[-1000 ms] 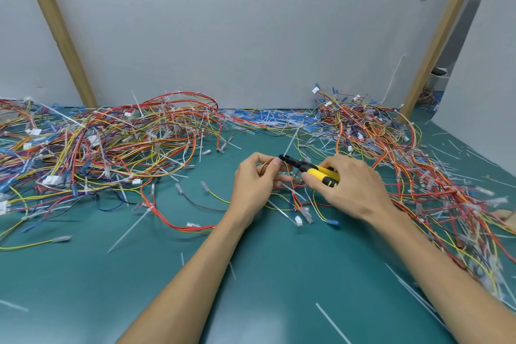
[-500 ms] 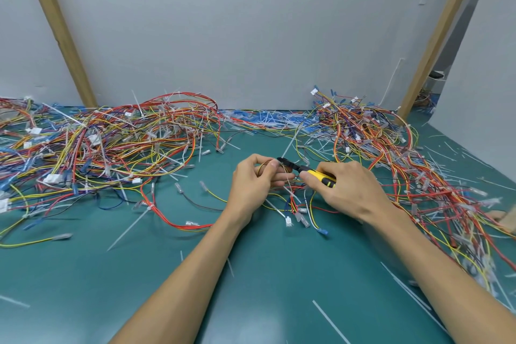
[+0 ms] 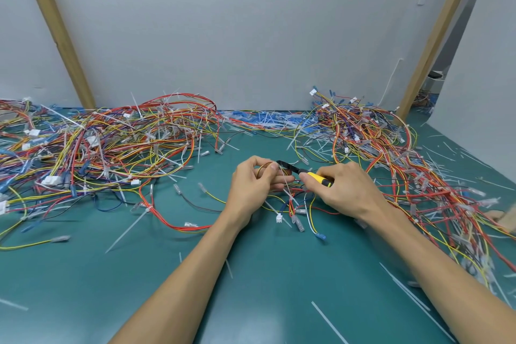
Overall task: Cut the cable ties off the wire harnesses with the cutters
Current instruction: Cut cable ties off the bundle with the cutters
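- Nearest me, two bare forearms come up from the bottom edge over the green mat [image 3: 83,288]; a loose white tie offcut [image 3: 329,322] lies flat on the mat between them, closer to the right arm
- Just short of the hands, the free ends of the small wire harness [image 3: 264,170] trail down onto the mat, among them a white connector [image 3: 278,218] and a blue terminal [image 3: 321,236]
- My left hand [image 3: 257,184] has its fingers curled round the coiled part of that harness, with thumb and forefinger pinching it at the top
- A white cable tie [image 3: 286,186] sticks out from the harness, slanting down between the two hands
- My right hand [image 3: 344,190] is wrapped round the yellow handles of the cutters [image 3: 305,174]; the black nose points left and sits right at the left fingertips. I cannot tell whether the blades are on the tie
- Left of the hands and further back, a big tangle of red, yellow and blue harnesses [image 3: 111,142] covers the mat
- To the right, a second pile of harnesses [image 3: 377,148] runs from the back down along the right arm
- Between the two piles, against the wall, lies a drift of cut white ties [image 3: 273,117]
- Behind it all, a grey wall [image 3: 251,36] with a slanting wooden post at each side, left [image 3: 55,28] and right [image 3: 435,36]
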`<state>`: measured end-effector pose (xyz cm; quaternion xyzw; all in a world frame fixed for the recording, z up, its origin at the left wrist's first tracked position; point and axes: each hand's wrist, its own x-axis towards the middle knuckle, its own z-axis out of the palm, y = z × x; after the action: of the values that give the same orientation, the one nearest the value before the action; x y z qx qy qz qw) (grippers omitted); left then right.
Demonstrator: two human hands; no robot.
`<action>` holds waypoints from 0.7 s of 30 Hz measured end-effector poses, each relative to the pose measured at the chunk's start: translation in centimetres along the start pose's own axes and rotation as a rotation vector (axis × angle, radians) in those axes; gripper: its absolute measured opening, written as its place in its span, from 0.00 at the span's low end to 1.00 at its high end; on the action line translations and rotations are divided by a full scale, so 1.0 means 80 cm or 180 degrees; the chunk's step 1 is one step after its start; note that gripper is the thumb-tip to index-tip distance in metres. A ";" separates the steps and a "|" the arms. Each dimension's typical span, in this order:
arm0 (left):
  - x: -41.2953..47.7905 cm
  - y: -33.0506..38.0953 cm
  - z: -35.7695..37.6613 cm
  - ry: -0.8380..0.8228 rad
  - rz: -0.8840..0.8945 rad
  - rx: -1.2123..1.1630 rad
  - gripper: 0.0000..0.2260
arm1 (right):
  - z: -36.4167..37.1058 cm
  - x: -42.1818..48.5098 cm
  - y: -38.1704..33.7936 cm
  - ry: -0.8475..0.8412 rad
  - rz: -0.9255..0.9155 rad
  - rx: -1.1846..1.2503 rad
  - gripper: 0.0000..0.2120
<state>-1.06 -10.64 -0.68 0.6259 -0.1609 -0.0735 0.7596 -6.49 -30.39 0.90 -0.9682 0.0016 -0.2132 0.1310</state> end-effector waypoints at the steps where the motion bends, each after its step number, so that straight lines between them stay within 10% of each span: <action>1: 0.000 0.000 0.000 0.0004 -0.0001 0.0014 0.03 | 0.000 0.000 0.000 -0.0005 -0.0005 -0.0005 0.36; 8: 0.000 0.003 0.002 0.0089 0.0105 0.0200 0.04 | 0.003 -0.002 0.004 0.0074 0.0174 0.0092 0.37; 17: 0.001 0.017 -0.023 0.0903 0.2133 0.2979 0.09 | -0.004 -0.007 0.019 0.0533 0.0763 -0.0081 0.31; 21: -0.012 0.033 -0.023 -0.0011 0.1481 0.2761 0.05 | -0.014 -0.009 0.021 0.0847 0.0677 -0.0051 0.28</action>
<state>-1.58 -8.11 1.46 0.8319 -0.3134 0.1708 0.4250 -7.54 -32.22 1.12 -0.9268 0.1231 -0.3243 0.1438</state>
